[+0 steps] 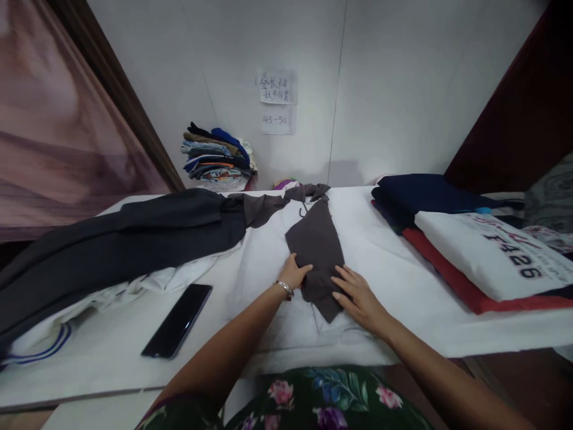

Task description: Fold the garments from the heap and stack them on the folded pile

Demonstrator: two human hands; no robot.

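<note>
A white garment point(264, 286) with dark grey-brown sleeves lies spread on the table in front of me. One of its sleeves point(319, 239) is laid across the white body, its lower end bent and pointing toward me. My left hand point(292, 276), with a silver bracelet at the wrist, rests on the sleeve's left edge. Its thumb and forefinger are apart; the other fingers are hidden. On the right edge my right hand point(358, 297) lies with its fingers spread, fingertips touching the sleeve. More dark fabric point(264, 209), seemingly the other sleeve, stretches out to the left.
Dark trousers or a similar long dark garment point(179, 233) lie along the left, over white cloth. A black phone point(178, 319) is nearer me. Folded clothes point(217, 155) are stacked at the back; a white printed garment point(492, 251) tops a pile at right. Paper notes point(277, 89) hang on the wall.
</note>
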